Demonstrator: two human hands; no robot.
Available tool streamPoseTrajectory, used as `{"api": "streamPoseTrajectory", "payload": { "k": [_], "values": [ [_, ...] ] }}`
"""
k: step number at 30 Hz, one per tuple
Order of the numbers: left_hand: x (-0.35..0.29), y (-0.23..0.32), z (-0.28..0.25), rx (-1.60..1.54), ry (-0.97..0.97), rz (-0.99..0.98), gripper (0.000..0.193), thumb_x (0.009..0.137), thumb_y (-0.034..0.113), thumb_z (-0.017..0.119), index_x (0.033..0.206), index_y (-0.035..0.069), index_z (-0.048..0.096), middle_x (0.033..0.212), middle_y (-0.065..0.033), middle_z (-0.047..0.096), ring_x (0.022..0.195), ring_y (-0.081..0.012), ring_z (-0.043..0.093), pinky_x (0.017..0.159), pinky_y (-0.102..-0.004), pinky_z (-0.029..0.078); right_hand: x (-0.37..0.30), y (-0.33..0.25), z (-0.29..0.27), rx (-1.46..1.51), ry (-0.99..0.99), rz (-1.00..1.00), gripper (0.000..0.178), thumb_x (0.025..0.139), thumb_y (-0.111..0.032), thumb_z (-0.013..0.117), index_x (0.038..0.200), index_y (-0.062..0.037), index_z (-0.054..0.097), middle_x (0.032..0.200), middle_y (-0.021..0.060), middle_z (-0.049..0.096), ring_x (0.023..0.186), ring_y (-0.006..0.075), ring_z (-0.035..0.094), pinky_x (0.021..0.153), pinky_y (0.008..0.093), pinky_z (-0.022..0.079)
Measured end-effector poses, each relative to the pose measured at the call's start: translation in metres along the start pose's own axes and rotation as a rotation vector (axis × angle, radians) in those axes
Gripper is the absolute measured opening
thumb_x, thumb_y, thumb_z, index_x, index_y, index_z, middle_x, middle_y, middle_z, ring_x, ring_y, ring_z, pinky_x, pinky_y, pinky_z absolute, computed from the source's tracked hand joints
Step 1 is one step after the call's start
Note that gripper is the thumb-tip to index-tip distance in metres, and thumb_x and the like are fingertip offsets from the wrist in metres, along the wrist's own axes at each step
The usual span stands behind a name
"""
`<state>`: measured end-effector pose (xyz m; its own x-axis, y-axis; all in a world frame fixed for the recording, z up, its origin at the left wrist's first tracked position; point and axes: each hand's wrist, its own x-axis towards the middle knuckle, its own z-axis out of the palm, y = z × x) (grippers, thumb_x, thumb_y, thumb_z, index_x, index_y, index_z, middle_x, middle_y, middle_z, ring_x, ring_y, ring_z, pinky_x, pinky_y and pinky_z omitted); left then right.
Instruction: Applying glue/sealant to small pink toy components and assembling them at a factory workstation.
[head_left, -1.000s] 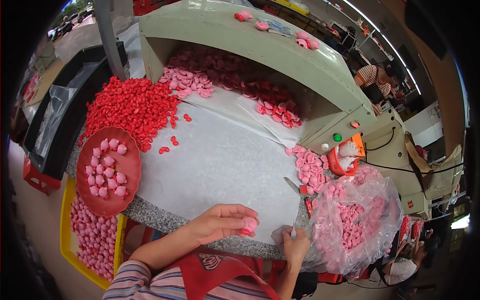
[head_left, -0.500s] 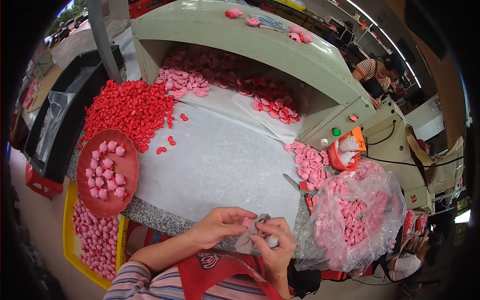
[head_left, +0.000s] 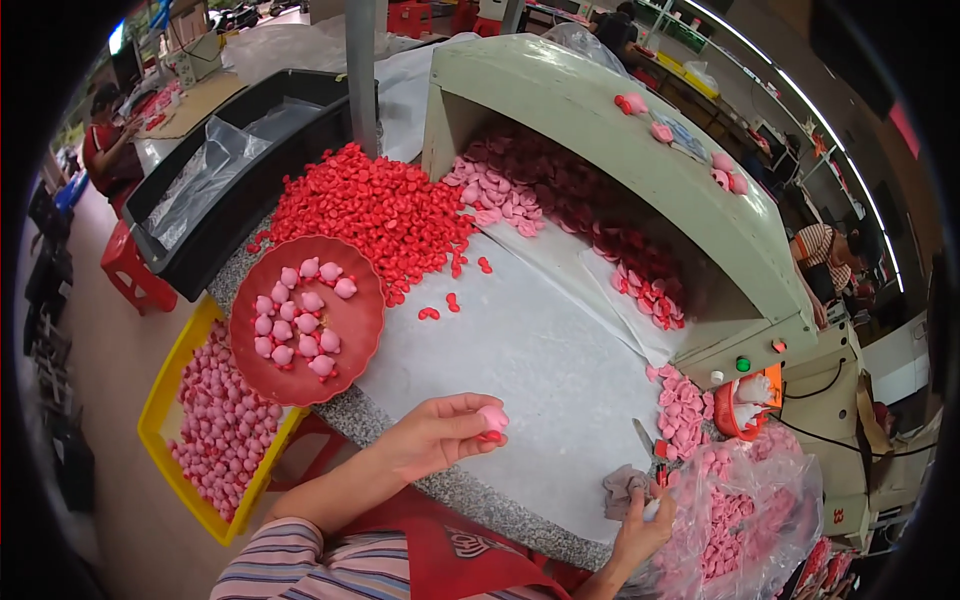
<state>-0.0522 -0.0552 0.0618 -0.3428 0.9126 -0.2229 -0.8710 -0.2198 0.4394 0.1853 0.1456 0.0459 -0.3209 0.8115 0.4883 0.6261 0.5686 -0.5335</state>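
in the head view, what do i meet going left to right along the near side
Yellow tray → red scalloped plate → left hand → pink-and-red piece it holds → grey cloth at the right hand → clear plastic bag.

The grey cloth [head_left: 622, 488] in my right hand [head_left: 640, 535] no longer touches the pink-and-red piece [head_left: 492, 420] in my left hand [head_left: 430, 440]. My view turns leftward, and another person [head_left: 104, 142] now shows clearly.

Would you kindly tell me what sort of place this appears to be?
Most likely a small factory or assembly workshop: there are heaped red pieces, a yellow crate of small pink-and-red pieces, and a pale-green housing with buttons.
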Motion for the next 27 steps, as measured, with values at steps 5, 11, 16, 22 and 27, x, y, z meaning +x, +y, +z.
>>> {"api": "streamPoseTrajectory", "payload": {
  "k": [5,11,16,22,27],
  "values": [
    [0.004,-0.006,0.002,-0.046,-0.036,-0.039,0.032,0.084,0.008,0.055,0.114,0.0,0.049,0.104,-0.0105,0.057,0.097,-0.0227,0.057,0.085,-0.0301,0.046,-0.003,-0.022,0.011,0.213,-0.09,0.091,0.008,0.074,-0.003,0.061,0.081,0.0003,0.059,0.082,0.0066,0.056,0.059,0.0111,0.053,0.046,0.0228,0.043],
    [0.004,-0.006,0.0,-0.087,-0.076,-0.027,0.033,0.084,0.006,0.053,0.116,-0.001,0.047,0.107,-0.0125,0.055,0.096,-0.025,0.057,0.083,-0.0307,0.048,-0.012,-0.034,0.019,0.296,-0.177,0.018,0.007,0.073,0.0,0.061,0.08,0.0,0.058,0.078,0.0051,0.053,0.055,0.0105,0.051,0.043,0.0205,0.043],
    [-0.003,-0.009,0.017,0.408,0.041,0.296,0.036,0.075,-0.007,0.059,0.11,-0.001,0.049,0.107,-0.0123,0.054,0.094,-0.0207,0.056,0.084,-0.0298,0.046,-0.017,-0.056,0.015,0.318,-0.22,0.076,0.011,0.069,0.002,0.063,0.079,0.0003,0.059,0.076,0.0096,0.056,0.064,0.0187,0.054,0.059,0.0294,0.044],
    [-0.005,-0.024,0.024,0.608,-0.041,0.546,0.042,0.07,-0.013,0.061,0.108,-0.004,0.049,0.109,-0.013,0.048,0.1,-0.0192,0.052,0.086,-0.0308,0.044,-0.019,-0.105,0.013,1.014,-0.574,0.342,0.013,0.074,0.007,0.059,0.086,0.0026,0.059,0.082,0.0068,0.054,0.057,0.0089,0.053,0.046,0.0185,0.042],
    [-0.009,-0.029,0.028,0.667,-0.088,0.508,0.04,0.071,-0.013,0.06,0.108,-0.005,0.05,0.109,-0.0138,0.048,0.101,-0.0203,0.051,0.088,-0.0319,0.044,-0.015,-0.137,0.014,0.973,-0.643,0.225,0.02,0.073,0.009,0.057,0.092,0.0032,0.059,0.087,0.0099,0.054,0.055,0.0098,0.052,0.048,0.0198,0.043]
  ]
}}
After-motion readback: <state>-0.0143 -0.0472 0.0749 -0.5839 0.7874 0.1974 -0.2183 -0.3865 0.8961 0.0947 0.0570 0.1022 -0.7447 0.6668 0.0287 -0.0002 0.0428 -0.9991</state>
